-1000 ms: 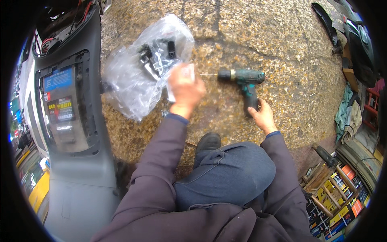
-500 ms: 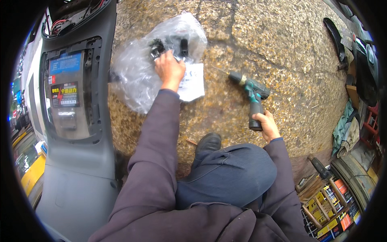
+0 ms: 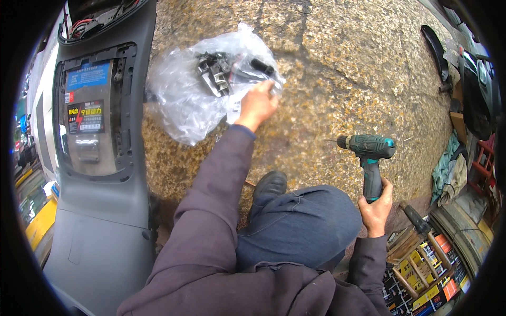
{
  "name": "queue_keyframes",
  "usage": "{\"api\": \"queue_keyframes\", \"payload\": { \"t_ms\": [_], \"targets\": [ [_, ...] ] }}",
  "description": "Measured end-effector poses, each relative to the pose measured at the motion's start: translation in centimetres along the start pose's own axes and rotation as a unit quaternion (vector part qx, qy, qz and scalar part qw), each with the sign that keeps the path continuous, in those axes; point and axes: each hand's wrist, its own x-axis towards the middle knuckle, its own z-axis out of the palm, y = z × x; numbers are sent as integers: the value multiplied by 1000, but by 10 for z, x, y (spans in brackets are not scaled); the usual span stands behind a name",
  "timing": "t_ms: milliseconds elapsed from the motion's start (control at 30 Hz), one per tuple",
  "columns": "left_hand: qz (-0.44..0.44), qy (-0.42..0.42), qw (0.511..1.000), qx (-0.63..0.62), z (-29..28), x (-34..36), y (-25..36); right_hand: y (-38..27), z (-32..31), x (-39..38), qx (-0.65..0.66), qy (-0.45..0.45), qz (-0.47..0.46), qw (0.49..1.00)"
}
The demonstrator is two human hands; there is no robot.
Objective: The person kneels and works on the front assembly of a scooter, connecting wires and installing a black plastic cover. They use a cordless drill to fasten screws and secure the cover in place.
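My left hand (image 3: 258, 105) is closed at the right edge of a clear plastic bag (image 3: 176, 87), its fingertips pinching the film. On the bag lie black and grey plastic parts (image 3: 215, 75) and a small black cylindrical piece (image 3: 262, 66). A white paper sheet (image 3: 234, 108) shows only in part beside my left hand. My right hand (image 3: 377, 208) grips the bottom of the handle of a black and teal cordless drill (image 3: 371, 150). The drill is held above the ground, its thin bit pointing left.
A long grey plastic body panel (image 3: 105, 226) with a labelled battery (image 3: 87, 124) set in it stands at left. Toward the right rim are a black curved part (image 3: 436, 52), cloths (image 3: 447, 168) and a wooden-handled crate (image 3: 421, 268). My shoe (image 3: 270, 187) rests on the stone-textured ground.
My left hand has moved right, off the black parts to the bag's edge, and the black cylinder has tilted. My right hand has carried the drill right and turned it more level.
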Motion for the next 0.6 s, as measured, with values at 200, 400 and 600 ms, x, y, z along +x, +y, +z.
{"api": "queue_keyframes", "payload": {
  "t_ms": [200, 400, 600],
  "targets": [
    [-23, 249, 954, 163, -50, 31, -53, -26, -24, 12, -97, -73, -62, 991],
    [-79, -5, 956, 283, -81, 64, -77, -66, -30, 58, -210, -170, -85, 959],
    [-140, -49, 957, 249, -93, 42, -68, -83, -24, 65, -212, -166, -77, 960]
  ]
}}
